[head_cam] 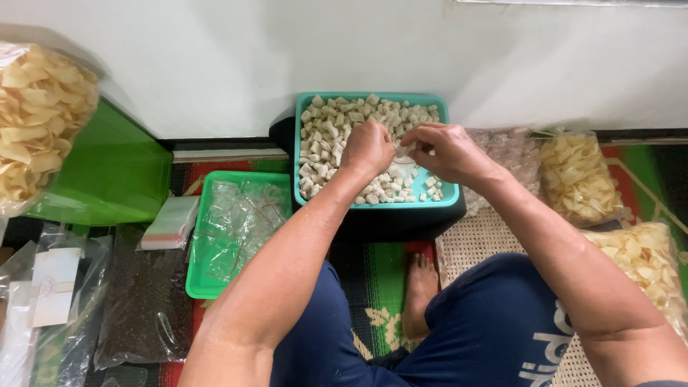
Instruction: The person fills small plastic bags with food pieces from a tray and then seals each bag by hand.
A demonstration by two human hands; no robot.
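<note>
Head view: left hand (367, 147) and right hand (446, 152), fingers pinched on small bag (405, 152) over teal tray (373, 204); white pieces (326, 136) may spill if grip slips.

One head camera looks steeply down, close, probably slightly forward toward the wall.

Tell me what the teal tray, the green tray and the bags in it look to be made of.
Teal tray: likely plastic, smooth, uniformly coloured moulded rim. Green tray: same look, glossier. Bags: thin clear plastic film, crinkled, with glare.
</note>
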